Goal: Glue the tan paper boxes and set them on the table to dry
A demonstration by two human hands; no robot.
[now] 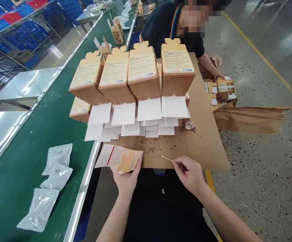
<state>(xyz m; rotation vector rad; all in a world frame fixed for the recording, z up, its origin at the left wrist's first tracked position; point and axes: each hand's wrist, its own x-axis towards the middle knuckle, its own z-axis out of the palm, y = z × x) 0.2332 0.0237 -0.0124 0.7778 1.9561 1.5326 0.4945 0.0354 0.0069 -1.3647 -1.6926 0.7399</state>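
Note:
My left hand point(126, 178) is closed around a small cardboard box point(129, 162), held tilted at the near edge of the cardboard sheet point(201, 148). A white flap point(105, 156) with a red strip sticks out from the box to the left. Between the thumb and fingers of my right hand point(190, 173) is a thin cotton swab point(166, 158), its tip pointing left toward the box. Stacked brown boxes point(144, 84) with white flaps hanging toward me stand beyond my hands. To their right, a small clear cup point(189, 125) sits among wet spots on the sheet.
Several silver pouches point(40, 208) lie on the green conveyor point(15, 171) at the left, behind its metal rail point(84, 191). A person in a dark shirt point(158, 27) leans in at the back, one hand on boxes in a brown paper-lined container point(249, 119) at the right.

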